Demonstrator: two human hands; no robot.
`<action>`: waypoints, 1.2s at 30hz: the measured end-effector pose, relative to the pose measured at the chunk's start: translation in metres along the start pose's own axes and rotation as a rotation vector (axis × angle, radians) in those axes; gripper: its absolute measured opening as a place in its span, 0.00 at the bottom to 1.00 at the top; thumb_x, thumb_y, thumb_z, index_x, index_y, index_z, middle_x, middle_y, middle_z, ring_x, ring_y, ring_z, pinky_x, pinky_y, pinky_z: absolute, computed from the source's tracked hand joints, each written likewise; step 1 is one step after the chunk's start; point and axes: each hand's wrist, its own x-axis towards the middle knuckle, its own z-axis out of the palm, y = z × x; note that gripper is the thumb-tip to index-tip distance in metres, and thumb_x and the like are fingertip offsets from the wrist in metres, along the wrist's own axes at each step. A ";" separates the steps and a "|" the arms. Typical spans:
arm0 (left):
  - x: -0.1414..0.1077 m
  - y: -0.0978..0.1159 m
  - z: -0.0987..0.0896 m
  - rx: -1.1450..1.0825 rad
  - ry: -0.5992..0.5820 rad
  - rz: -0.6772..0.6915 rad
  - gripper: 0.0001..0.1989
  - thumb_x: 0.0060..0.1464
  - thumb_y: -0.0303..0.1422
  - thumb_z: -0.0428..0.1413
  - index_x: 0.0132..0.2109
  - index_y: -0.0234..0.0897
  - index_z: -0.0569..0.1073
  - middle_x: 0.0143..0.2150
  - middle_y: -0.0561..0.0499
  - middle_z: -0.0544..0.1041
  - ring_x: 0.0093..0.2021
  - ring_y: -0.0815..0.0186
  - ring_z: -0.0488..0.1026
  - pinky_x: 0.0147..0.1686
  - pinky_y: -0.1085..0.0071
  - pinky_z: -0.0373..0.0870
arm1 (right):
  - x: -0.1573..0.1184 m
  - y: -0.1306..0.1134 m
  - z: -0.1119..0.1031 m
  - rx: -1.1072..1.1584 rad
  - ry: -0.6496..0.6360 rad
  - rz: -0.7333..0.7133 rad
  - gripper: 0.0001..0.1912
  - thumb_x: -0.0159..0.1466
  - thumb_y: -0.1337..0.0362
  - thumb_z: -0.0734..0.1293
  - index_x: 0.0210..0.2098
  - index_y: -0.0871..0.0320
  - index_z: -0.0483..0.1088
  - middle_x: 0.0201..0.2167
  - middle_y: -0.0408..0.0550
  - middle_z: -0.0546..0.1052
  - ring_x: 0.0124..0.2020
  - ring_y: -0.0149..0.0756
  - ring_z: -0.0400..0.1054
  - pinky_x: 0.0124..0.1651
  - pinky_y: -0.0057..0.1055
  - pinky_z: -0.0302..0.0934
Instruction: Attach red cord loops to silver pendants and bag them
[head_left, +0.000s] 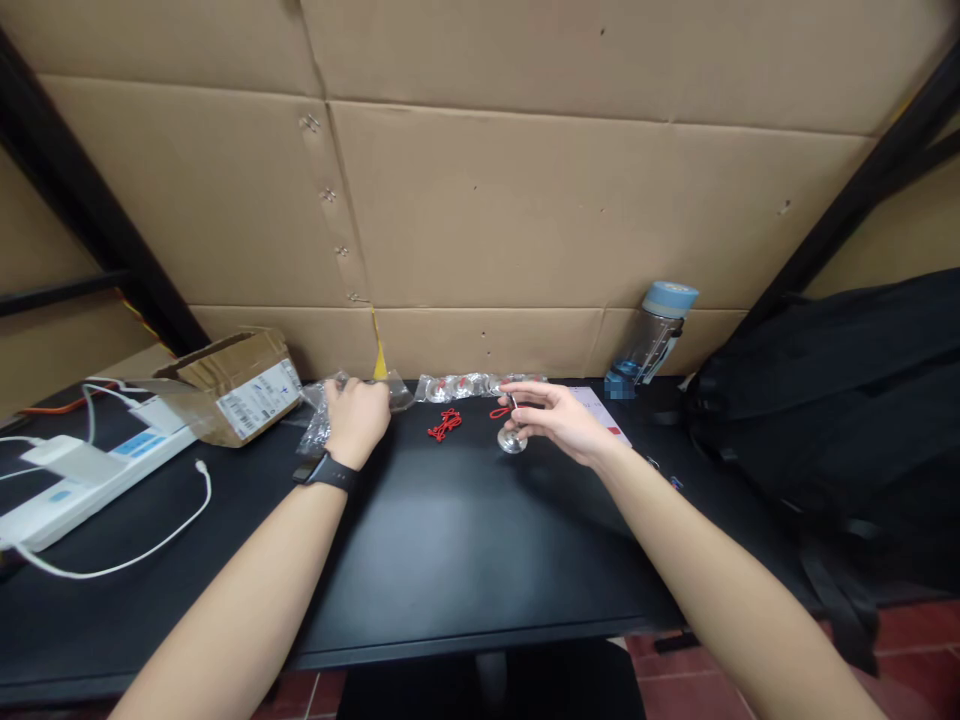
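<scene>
My right hand (pixel 559 420) pinches a small shiny, clear-looking round piece (pixel 512 440) between thumb and fingers, just above the black table. A red cord loop (pixel 498 412) shows beside those fingers; whether it is tied to the piece is unclear. On the left, my left hand (pixel 360 412), with a dark watch at the wrist, has its fingers curled into a crinkled clear plastic bag (pixel 316 430). The fingertips are partly hidden. Between the hands lies a tangle of red cords (pixel 445 425). Behind it sit several clear-wrapped round pieces (pixel 463 385) with red bits.
An opened cardboard box (pixel 259 400) and a white power strip (pixel 105 475) with cables stand at the left. A blue-capped water bottle (pixel 652 335) leans at the back right near a printed paper (pixel 600 408). A black backpack (pixel 847 420) fills the right side.
</scene>
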 end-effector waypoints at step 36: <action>-0.092 0.055 -0.062 -0.257 -0.382 0.777 0.19 0.64 0.31 0.50 0.58 0.51 0.75 0.67 0.48 0.70 0.68 0.43 0.59 0.60 0.44 0.55 | -0.023 -0.008 0.009 -1.176 -0.416 -0.127 0.13 0.54 0.58 0.75 0.36 0.58 0.76 0.30 0.45 0.79 0.30 0.34 0.69 0.33 0.28 0.57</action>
